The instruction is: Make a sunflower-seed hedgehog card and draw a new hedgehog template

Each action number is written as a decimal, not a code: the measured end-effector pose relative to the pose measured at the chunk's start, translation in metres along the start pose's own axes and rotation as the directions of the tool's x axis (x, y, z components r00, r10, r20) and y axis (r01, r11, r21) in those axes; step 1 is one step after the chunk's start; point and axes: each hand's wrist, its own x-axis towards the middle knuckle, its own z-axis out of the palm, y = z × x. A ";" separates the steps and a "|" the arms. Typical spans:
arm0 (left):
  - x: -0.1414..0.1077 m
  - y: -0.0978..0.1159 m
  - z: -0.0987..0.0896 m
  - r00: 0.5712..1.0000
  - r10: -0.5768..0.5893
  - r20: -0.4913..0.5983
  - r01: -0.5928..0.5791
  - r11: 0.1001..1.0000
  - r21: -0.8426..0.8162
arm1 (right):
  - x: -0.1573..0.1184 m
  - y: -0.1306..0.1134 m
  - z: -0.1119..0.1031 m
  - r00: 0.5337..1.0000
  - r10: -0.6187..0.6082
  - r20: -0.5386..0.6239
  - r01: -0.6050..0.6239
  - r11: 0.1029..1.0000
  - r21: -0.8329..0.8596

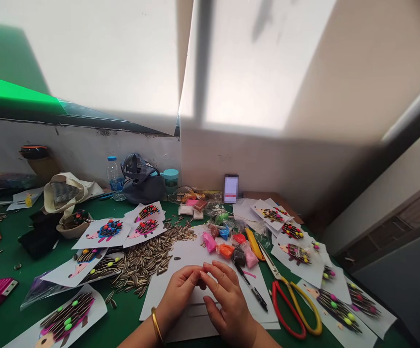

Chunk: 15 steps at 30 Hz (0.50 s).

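Observation:
My left hand [179, 296], with a gold bangle at the wrist, meets my right hand [230, 300] fingertip to fingertip above a stack of white paper [181, 270]. Both are closed in a pinch; whatever lies between the fingertips is too hidden to name. Just beyond them are bags of coloured clay, among them orange [225, 250], pink [209, 241] and black [239, 256]. A black pen [255, 292] lies beside my right hand. Left of the paper spreads a heap of striped sunflower seeds [142, 263].
Red-and-yellow scissors [286, 295] and a yellow utility knife [254, 245] lie at the right. Hedgehog pictures covered in seeds [299, 253] flank both sides. A phone [231, 188] stands against the wall, with a water bottle [114, 179] and grey bag [141, 186] farther left.

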 end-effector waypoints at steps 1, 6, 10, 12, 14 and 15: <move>0.000 0.000 0.000 1.000 -0.019 -0.013 0.019 1.000 -0.024 | 0.000 0.000 0.000 1.000 0.004 0.001 -0.004 1.000 -0.015; 0.002 -0.003 0.001 0.994 -0.050 -0.099 0.031 0.982 -0.185 | -0.001 0.003 0.000 0.998 0.041 -0.044 -0.043 0.999 -0.033; 0.001 0.000 0.001 0.997 -0.049 -0.058 0.042 0.991 -0.126 | -0.002 0.004 -0.001 0.996 0.059 -0.065 -0.059 0.998 0.007; 0.000 0.002 0.002 0.999 -0.044 -0.003 0.043 0.997 -0.064 | -0.001 0.004 -0.001 0.996 0.063 -0.063 -0.063 0.998 0.014; 0.000 0.002 0.002 0.998 -0.026 0.062 0.027 0.999 -0.021 | 0.000 0.004 0.000 0.996 0.055 -0.065 -0.054 0.998 0.020; 0.000 0.002 0.002 0.996 -0.013 0.092 0.014 1.000 -0.008 | 0.000 0.003 0.000 0.997 0.045 -0.070 -0.043 0.999 0.026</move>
